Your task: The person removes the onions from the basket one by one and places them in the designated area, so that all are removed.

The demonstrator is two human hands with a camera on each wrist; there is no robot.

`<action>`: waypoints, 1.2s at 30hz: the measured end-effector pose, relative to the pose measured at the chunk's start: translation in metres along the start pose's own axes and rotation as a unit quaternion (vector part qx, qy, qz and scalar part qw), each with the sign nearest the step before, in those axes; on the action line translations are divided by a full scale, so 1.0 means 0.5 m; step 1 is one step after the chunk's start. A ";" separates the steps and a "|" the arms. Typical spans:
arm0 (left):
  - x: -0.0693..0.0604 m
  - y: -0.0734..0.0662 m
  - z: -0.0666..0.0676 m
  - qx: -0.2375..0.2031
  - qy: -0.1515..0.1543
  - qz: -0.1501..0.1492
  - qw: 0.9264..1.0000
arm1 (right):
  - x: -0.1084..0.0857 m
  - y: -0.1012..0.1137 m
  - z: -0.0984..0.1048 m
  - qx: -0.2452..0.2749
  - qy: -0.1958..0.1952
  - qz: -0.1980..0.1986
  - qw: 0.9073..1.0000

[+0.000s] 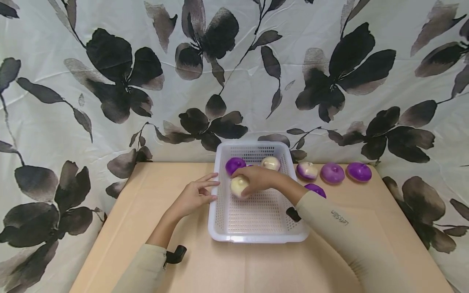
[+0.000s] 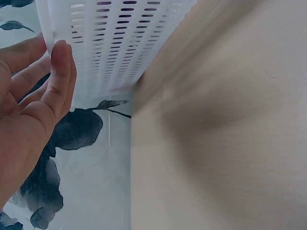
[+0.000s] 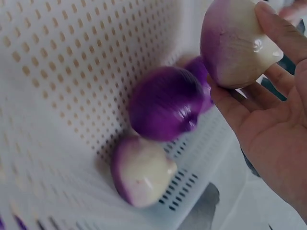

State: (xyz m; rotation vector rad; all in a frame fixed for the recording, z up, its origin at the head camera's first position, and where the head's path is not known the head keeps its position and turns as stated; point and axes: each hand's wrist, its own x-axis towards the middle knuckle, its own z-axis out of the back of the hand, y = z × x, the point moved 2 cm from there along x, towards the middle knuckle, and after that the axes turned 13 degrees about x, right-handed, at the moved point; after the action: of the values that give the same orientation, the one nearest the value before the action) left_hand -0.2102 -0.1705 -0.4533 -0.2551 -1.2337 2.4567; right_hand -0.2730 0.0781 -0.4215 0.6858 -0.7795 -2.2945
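Note:
My right hand (image 1: 256,179) grips a pale onion (image 1: 239,186) with a purple side, above the floor of a white perforated basket (image 1: 258,238). In the right wrist view, thumb and fingers curl round this onion (image 3: 235,43). Inside the basket lie purple onions (image 3: 165,103), one partly hidden behind another, and a white-and-purple onion (image 3: 143,171). At the basket's left side, my left hand (image 1: 194,197) touches the rim with fairly straight fingers. The left wrist view has that hand (image 2: 33,91) against the basket's outer wall (image 2: 110,43).
Right of the basket, a white-and-purple onion (image 1: 307,171) and two purple onions (image 1: 332,173) stand in a row. Another purple onion (image 1: 315,190) sits nearer, partly behind the right arm. The wooden table (image 1: 183,264) meets a floral cloth (image 1: 256,101) at the back.

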 end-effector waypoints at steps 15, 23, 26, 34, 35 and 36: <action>0.001 0.002 -0.001 0.008 -0.002 -0.003 1.000 | -0.112 -0.003 0.060 0.074 -0.066 0.020 0.995; -0.001 -0.004 0.000 0.016 -0.003 -0.004 1.000 | -0.195 -0.038 0.086 0.098 -0.124 0.019 0.987; -0.002 -0.006 0.001 0.019 -0.005 -0.003 1.000 | -0.225 -0.055 0.095 0.118 -0.141 0.015 0.983; -0.001 -0.003 0.000 0.017 -0.004 -0.003 1.000 | -0.296 -0.106 0.121 0.196 -0.171 0.022 0.965; -0.001 -0.002 0.000 0.017 -0.004 -0.003 1.000 | -0.305 -0.113 0.124 0.191 -0.177 0.018 0.965; -0.001 -0.001 -0.001 0.016 -0.003 -0.003 1.000 | -0.313 -0.121 0.127 0.185 -0.184 0.013 0.965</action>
State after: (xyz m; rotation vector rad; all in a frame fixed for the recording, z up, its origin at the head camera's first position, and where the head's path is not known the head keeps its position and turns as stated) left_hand -0.2094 -0.1700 -0.4531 -0.2347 -1.1959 2.4725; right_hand -0.2297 0.2461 -0.3760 0.3989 -1.4074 -2.3037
